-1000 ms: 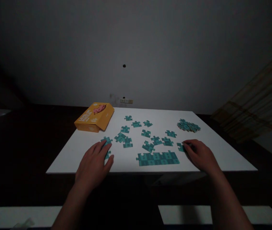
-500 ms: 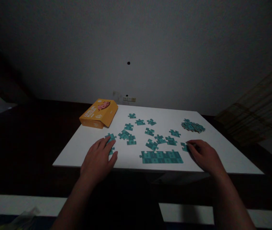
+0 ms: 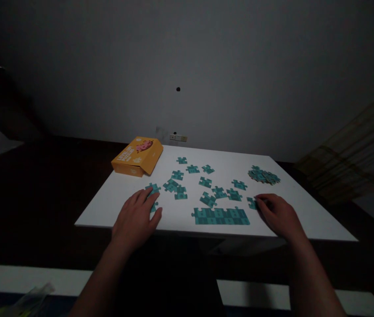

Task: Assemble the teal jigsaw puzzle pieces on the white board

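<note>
My left hand point(image 3: 137, 215) lies palm down near the front left of the table, fingers stretched out and partly over teal puzzle pieces point(image 3: 154, 188). At the right, my right hand point(image 3: 277, 213) has thumb and fingertips closed on the edge of a single puzzle piece point(image 3: 251, 203), which rests on the table. Between the hands is a joined strip of puzzle pieces point(image 3: 220, 216) along the front edge. Several loose pieces point(image 3: 208, 200) lie scattered just behind it, some touching each other.
A yellow puzzle box point(image 3: 136, 156) lies at the back left of the white table point(image 3: 108, 198), its end flap open. A heap of puzzle pieces point(image 3: 264, 176) sits at the right. A wall point(image 3: 207, 88) with sockets point(image 3: 178, 138) stands behind.
The whole view has shifted slightly. Both hands hold nearly the same places against the table, and the pieces lie as before.
</note>
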A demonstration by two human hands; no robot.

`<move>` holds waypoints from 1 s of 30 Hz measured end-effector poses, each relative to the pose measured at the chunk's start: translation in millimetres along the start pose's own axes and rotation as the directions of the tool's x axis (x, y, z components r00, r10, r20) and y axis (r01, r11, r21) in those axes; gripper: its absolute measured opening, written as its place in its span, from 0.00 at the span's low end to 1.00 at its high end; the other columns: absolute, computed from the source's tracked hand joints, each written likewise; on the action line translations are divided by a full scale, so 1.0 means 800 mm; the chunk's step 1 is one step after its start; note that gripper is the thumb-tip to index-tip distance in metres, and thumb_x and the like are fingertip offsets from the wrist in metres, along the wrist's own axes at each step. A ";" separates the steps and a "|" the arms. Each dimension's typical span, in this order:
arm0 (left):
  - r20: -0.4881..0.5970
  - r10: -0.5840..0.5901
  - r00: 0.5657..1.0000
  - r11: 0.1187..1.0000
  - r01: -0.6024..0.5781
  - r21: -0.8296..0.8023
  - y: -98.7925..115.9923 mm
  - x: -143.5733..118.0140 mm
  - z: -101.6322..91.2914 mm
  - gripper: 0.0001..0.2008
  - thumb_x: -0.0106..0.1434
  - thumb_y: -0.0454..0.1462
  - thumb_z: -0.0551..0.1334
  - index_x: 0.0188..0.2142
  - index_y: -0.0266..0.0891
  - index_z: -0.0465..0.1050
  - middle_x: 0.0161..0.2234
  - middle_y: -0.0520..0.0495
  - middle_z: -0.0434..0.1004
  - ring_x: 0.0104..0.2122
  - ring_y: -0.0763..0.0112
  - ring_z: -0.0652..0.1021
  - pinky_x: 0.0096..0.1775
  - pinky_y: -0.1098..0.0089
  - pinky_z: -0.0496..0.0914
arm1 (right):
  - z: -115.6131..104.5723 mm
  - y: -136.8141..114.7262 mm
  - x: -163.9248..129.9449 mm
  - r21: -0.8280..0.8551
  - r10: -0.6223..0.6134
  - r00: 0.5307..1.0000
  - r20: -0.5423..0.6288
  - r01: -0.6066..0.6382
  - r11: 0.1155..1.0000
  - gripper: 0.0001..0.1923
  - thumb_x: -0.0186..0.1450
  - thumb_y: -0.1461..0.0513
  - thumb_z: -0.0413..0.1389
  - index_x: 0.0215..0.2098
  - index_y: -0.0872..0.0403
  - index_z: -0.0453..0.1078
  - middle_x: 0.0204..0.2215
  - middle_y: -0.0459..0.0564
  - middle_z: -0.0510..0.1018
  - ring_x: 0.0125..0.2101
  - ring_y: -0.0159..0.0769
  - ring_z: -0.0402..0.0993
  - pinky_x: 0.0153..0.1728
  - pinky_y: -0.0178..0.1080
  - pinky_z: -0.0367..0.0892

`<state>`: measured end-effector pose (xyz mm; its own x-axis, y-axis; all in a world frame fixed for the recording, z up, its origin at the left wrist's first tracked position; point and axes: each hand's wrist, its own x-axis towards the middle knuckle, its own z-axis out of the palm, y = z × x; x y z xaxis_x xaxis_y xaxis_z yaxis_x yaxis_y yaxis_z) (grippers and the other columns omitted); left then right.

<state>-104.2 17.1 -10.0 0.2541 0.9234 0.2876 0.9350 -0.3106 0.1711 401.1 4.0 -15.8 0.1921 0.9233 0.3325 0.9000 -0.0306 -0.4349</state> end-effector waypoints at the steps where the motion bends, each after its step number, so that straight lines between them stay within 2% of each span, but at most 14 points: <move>1: 0.001 0.002 1.000 1.000 -0.002 0.001 0.000 0.000 0.000 0.26 0.80 0.45 0.59 0.71 0.43 0.80 0.76 0.37 0.76 0.73 0.42 0.75 0.73 0.42 0.72 | -0.001 -0.003 0.000 -0.018 -0.016 1.000 -0.003 0.016 1.000 0.18 0.74 0.44 0.54 0.46 0.41 0.83 0.49 0.62 0.90 0.51 0.69 0.85 0.54 0.71 0.79; 5: -0.007 -0.011 1.000 1.000 0.011 -0.019 -0.001 0.001 0.003 0.26 0.80 0.45 0.59 0.71 0.44 0.80 0.75 0.38 0.77 0.73 0.41 0.76 0.73 0.40 0.71 | -0.007 -0.021 0.018 -0.067 -0.159 0.987 0.023 0.160 0.985 0.19 0.76 0.46 0.54 0.52 0.41 0.84 0.54 0.63 0.89 0.57 0.69 0.83 0.62 0.71 0.76; 9: -0.010 -0.015 1.000 1.000 0.014 -0.023 -0.003 0.001 0.004 0.26 0.80 0.46 0.59 0.71 0.44 0.80 0.75 0.37 0.76 0.73 0.40 0.75 0.73 0.39 0.71 | -0.005 -0.052 0.080 0.005 -0.284 0.949 0.134 0.286 0.958 0.20 0.74 0.51 0.57 0.58 0.42 0.84 0.58 0.60 0.88 0.61 0.64 0.83 0.66 0.66 0.76; 12: -0.003 -0.011 1.000 1.000 0.011 -0.007 -0.004 0.001 0.004 0.26 0.80 0.46 0.59 0.72 0.43 0.80 0.75 0.37 0.77 0.72 0.41 0.76 0.72 0.40 0.73 | 0.013 -0.078 0.145 0.094 -0.349 0.892 0.286 0.337 0.937 0.24 0.71 0.57 0.60 0.65 0.45 0.82 0.62 0.61 0.86 0.60 0.60 0.84 0.65 0.62 0.77; 15: -0.007 -0.009 1.000 1.000 0.009 -0.002 -0.006 0.000 0.005 0.26 0.80 0.46 0.59 0.71 0.44 0.80 0.74 0.38 0.78 0.71 0.42 0.77 0.71 0.40 0.74 | 0.041 -0.101 0.201 0.132 -0.402 0.805 0.437 0.385 0.914 0.33 0.64 0.63 0.66 0.68 0.48 0.81 0.68 0.62 0.83 0.66 0.62 0.81 0.70 0.63 0.75; 17: -0.017 -0.013 1.000 1.000 0.013 0.000 -0.007 -0.001 0.006 0.26 0.80 0.47 0.59 0.71 0.45 0.81 0.74 0.38 0.78 0.71 0.42 0.77 0.71 0.40 0.75 | 0.060 -0.110 0.227 0.141 -0.434 0.758 0.487 0.422 0.896 0.38 0.62 0.64 0.68 0.71 0.50 0.79 0.72 0.63 0.80 0.70 0.63 0.78 0.73 0.64 0.72; 20: -0.030 -0.021 0.999 1.000 0.022 0.005 -0.009 -0.003 0.008 0.26 0.80 0.47 0.59 0.71 0.46 0.81 0.74 0.39 0.78 0.71 0.42 0.77 0.71 0.39 0.75 | 0.085 -0.115 0.250 0.140 -0.470 0.719 0.512 0.470 0.872 0.42 0.63 0.61 0.70 0.76 0.48 0.76 0.75 0.61 0.77 0.74 0.63 0.73 0.76 0.64 0.67; 22: -0.037 -0.024 0.999 1.000 0.024 0.003 -0.009 -0.004 0.009 0.26 0.80 0.48 0.59 0.71 0.47 0.82 0.74 0.40 0.79 0.71 0.41 0.78 0.71 0.38 0.75 | 0.096 -0.113 0.256 0.132 -0.482 0.707 0.517 0.491 0.861 0.39 0.65 0.59 0.70 0.75 0.45 0.76 0.76 0.59 0.77 0.75 0.62 0.71 0.76 0.65 0.65; 24: -0.043 -0.026 0.999 1.000 0.026 0.002 -0.011 -0.005 0.010 0.26 0.80 0.49 0.58 0.70 0.48 0.82 0.74 0.41 0.79 0.70 0.41 0.79 0.70 0.37 0.76 | 0.101 -0.109 0.258 0.140 -0.499 0.699 0.513 0.505 0.852 0.33 0.67 0.57 0.71 0.70 0.43 0.80 0.74 0.58 0.78 0.73 0.62 0.72 0.76 0.66 0.65; 27: -0.044 -0.033 0.999 0.999 0.033 0.014 -0.014 -0.006 0.012 0.27 0.81 0.52 0.57 0.70 0.50 0.82 0.74 0.42 0.79 0.70 0.42 0.79 0.70 0.38 0.76 | 0.099 -0.103 0.257 0.170 -0.522 0.688 0.504 0.514 0.841 0.23 0.69 0.52 0.71 0.60 0.46 0.83 0.68 0.61 0.82 0.68 0.63 0.76 0.72 0.66 0.68; 30: -0.041 -0.039 0.998 0.999 0.041 0.035 -0.017 -0.007 0.012 0.29 0.81 0.55 0.56 0.70 0.50 0.82 0.74 0.43 0.79 0.70 0.42 0.79 0.69 0.38 0.77 | 0.093 -0.100 0.253 0.196 -0.533 0.696 0.480 0.508 0.839 0.19 0.68 0.50 0.73 0.54 0.47 0.83 0.62 0.61 0.84 0.63 0.63 0.78 0.69 0.64 0.72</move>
<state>-116.2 18.4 -22.8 0.2069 0.9249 0.3191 0.9528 -0.2646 0.1492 338.8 221.9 24.3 -0.5342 0.8431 0.0618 0.7759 0.5180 -0.3600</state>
